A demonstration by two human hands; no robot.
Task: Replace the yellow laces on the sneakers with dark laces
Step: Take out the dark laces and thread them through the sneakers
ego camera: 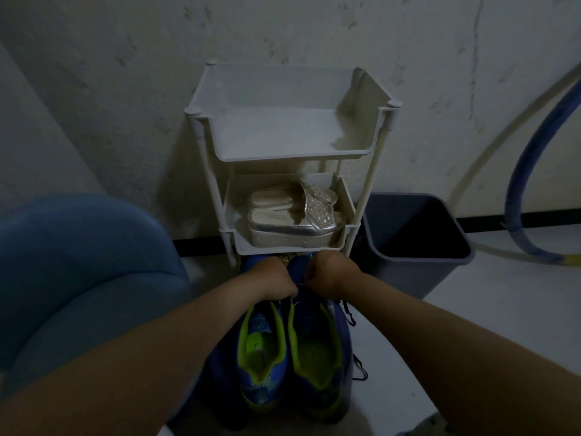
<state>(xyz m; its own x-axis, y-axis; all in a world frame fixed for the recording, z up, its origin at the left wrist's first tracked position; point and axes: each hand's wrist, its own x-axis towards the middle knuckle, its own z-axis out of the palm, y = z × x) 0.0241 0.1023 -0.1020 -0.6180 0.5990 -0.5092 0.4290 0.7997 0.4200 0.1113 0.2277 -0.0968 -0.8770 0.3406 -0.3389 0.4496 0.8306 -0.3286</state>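
Sneakers (292, 350) gripped by both hands (276, 280) (330, 275), toes under white rack (283, 154), silver sandals (292, 215) above, grey bin (408, 273) beside

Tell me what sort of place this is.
Probably a home's shoe-storage or utility corner: a white tiered rack holding silver sandals stands against a bare, marked wall, with a grey bin and a blue hose beside it. Blue sneakers sit on the floor at the rack's foot.

we look from head height steeply down and forward, close over the sneakers (292, 354) at lower centre.
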